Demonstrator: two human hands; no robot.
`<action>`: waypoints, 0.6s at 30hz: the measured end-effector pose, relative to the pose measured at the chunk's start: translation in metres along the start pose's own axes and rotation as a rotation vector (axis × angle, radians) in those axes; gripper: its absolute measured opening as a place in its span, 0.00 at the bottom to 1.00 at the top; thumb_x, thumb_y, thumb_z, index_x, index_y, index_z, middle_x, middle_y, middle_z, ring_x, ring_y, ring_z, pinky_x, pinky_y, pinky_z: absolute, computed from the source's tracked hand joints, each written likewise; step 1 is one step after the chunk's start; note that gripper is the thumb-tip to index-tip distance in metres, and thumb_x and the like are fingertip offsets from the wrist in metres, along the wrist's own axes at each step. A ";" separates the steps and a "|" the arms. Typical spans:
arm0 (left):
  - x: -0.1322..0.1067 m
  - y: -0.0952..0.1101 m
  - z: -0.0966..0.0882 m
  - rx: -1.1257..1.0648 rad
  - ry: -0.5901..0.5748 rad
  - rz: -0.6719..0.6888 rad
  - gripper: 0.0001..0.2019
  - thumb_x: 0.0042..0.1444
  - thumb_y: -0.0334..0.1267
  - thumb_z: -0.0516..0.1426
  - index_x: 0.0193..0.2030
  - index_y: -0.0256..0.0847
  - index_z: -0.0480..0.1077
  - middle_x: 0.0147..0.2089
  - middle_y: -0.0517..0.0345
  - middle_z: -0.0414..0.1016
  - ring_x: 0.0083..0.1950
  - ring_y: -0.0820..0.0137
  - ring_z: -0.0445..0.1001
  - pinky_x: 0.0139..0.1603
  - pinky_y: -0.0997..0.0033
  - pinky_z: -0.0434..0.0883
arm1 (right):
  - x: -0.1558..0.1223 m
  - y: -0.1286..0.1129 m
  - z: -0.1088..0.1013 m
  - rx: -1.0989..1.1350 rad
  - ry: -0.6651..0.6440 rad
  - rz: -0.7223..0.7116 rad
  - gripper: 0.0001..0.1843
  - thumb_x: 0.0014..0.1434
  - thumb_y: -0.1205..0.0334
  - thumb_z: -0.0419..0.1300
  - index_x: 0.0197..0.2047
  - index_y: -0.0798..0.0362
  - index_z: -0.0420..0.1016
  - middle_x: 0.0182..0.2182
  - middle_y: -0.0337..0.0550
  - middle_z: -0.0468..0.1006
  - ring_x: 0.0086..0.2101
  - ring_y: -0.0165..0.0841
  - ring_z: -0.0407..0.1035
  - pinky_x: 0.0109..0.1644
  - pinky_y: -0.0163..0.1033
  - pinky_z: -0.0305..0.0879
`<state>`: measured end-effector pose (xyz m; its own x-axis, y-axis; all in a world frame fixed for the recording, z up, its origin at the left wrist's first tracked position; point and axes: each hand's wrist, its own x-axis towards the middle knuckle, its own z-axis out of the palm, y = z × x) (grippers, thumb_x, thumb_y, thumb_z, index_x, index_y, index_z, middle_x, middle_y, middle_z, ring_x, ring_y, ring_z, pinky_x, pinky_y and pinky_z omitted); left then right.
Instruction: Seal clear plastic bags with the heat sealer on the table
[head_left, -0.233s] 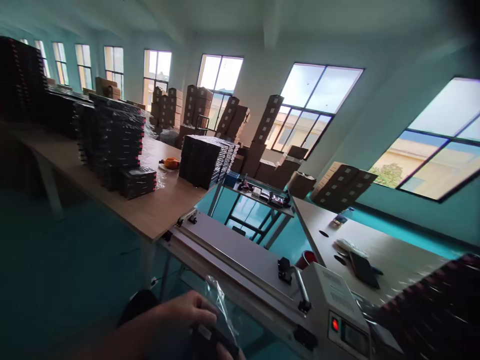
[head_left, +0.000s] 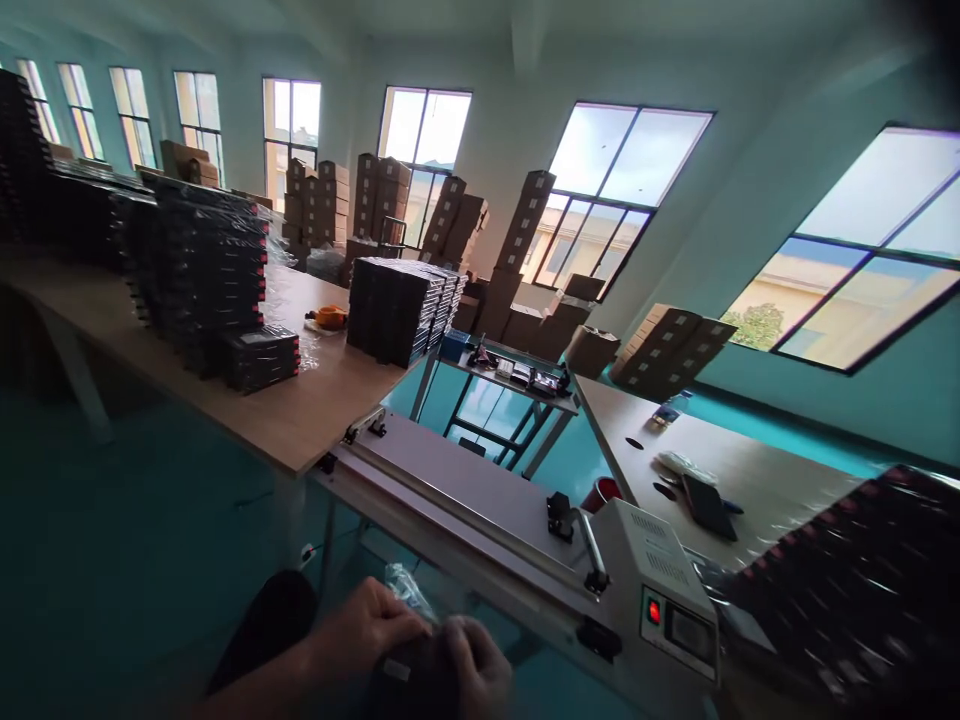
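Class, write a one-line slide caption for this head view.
Both hands, left hand and right hand, grip a dark box in a clear plastic bag before a heat sealer.

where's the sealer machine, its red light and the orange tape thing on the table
sealer machine (head_left: pixel 480 490), head view, on its long grey top plate
red light (head_left: pixel 653 611), head view, on the lit button of the control box
orange tape thing (head_left: pixel 330 316), head view, on its orange body

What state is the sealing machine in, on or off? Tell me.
On, it seems: the red indicator light on the heat sealer front panel glows. Its sealing arm lies down flat.
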<state>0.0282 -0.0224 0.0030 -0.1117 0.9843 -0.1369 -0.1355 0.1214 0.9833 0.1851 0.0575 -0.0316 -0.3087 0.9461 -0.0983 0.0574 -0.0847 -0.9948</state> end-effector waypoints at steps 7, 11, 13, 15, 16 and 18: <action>0.007 -0.010 -0.012 0.006 0.156 -0.007 0.28 0.51 0.62 0.61 0.21 0.35 0.76 0.17 0.64 0.59 0.23 0.77 0.53 0.27 0.73 0.52 | 0.046 -0.011 -0.037 0.084 0.190 -0.027 0.31 0.36 0.33 0.72 0.31 0.53 0.80 0.24 0.39 0.78 0.29 0.35 0.70 0.35 0.38 0.68; 0.018 -0.022 -0.010 -0.096 0.145 -0.051 0.28 0.48 0.63 0.63 0.26 0.34 0.80 0.22 0.57 0.72 0.25 0.73 0.64 0.28 0.73 0.59 | 0.035 0.020 -0.038 0.050 -0.039 0.122 0.33 0.38 0.34 0.72 0.38 0.52 0.82 0.32 0.45 0.83 0.35 0.41 0.76 0.36 0.40 0.71; 0.021 -0.027 -0.005 -0.111 0.102 -0.070 0.29 0.46 0.64 0.64 0.27 0.33 0.81 0.22 0.56 0.74 0.25 0.72 0.66 0.29 0.72 0.61 | 0.027 0.027 -0.036 0.031 -0.067 0.110 0.31 0.38 0.34 0.72 0.34 0.53 0.82 0.30 0.44 0.83 0.34 0.41 0.76 0.37 0.40 0.72; 0.024 -0.030 0.000 -0.118 0.074 -0.087 0.30 0.44 0.65 0.65 0.28 0.33 0.81 0.23 0.55 0.75 0.25 0.72 0.67 0.30 0.72 0.63 | 0.023 0.026 -0.034 0.012 -0.022 0.059 0.28 0.38 0.36 0.72 0.30 0.53 0.82 0.25 0.42 0.81 0.31 0.39 0.74 0.36 0.39 0.71; 0.025 -0.031 0.002 -0.119 0.074 -0.092 0.30 0.44 0.65 0.65 0.29 0.32 0.81 0.23 0.55 0.75 0.26 0.71 0.67 0.31 0.71 0.64 | 0.022 0.025 -0.034 0.006 0.005 0.042 0.27 0.38 0.36 0.72 0.28 0.54 0.81 0.24 0.42 0.80 0.30 0.39 0.74 0.36 0.39 0.71; 0.028 -0.032 0.003 -0.115 0.091 -0.094 0.31 0.43 0.66 0.65 0.30 0.32 0.81 0.24 0.55 0.75 0.26 0.71 0.68 0.31 0.71 0.64 | 0.020 0.026 -0.035 0.035 0.080 0.026 0.28 0.39 0.36 0.72 0.31 0.53 0.82 0.27 0.42 0.82 0.33 0.40 0.75 0.38 0.38 0.72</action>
<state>0.0327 0.0014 -0.0318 -0.1811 0.9529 -0.2431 -0.2611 0.1917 0.9461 0.2133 0.0848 -0.0588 -0.2309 0.9651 -0.1233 0.0313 -0.1193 -0.9924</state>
